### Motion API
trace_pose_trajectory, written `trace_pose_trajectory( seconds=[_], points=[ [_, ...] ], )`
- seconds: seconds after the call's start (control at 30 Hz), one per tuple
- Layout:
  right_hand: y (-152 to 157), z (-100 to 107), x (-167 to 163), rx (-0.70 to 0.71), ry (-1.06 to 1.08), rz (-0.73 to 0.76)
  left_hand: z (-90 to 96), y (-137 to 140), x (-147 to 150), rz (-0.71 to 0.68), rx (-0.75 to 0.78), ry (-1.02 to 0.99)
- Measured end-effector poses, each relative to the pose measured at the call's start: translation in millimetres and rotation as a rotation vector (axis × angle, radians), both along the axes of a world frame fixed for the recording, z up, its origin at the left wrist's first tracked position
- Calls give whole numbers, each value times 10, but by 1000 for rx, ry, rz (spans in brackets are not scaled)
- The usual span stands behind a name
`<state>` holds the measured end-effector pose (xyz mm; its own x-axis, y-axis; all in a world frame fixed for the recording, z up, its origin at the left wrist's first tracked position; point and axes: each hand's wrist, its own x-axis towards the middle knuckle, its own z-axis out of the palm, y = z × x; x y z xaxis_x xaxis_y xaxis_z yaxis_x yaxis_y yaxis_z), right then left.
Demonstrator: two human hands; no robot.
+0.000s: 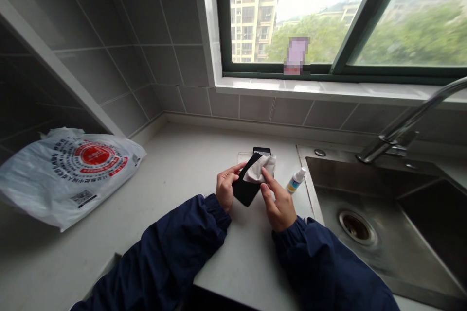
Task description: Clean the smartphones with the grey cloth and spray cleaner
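A black smartphone (246,193) is tilted above the white countertop, its left edge gripped by my left hand (226,187). My right hand (279,202) presses a crumpled whitish cloth or tissue (255,171) against the phone's dark face with its fingertips. Behind the phone lies another dark, flat object (261,149), partly covered by the cloth. A clear, flat piece (242,157), perhaps a phone case, shows beside it. Close to my right hand a small spray bottle (295,181) with a white cap and a blue and yellow label leans in view.
On the left of the countertop (182,155) sits a white plastic bag (69,170) with red and black print. A steel sink (365,175) with a chrome faucet (375,148) is at the right. Behind are a tiled wall and a window sill (273,86).
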<state>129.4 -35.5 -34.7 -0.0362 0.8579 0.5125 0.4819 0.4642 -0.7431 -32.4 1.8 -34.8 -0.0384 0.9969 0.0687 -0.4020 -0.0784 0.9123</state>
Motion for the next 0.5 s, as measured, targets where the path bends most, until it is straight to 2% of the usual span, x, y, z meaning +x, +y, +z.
trace_pose_trajectory(
  seconds=[0.27, 0.5],
  points=[
    [-95, 49, -62, -86, 48, 242, 91, 0, 18, 75, -48, -96],
    [-89, 46, -64, -116, 52, 223, 110, 2, 26, 88, -74, -85]
  ],
)
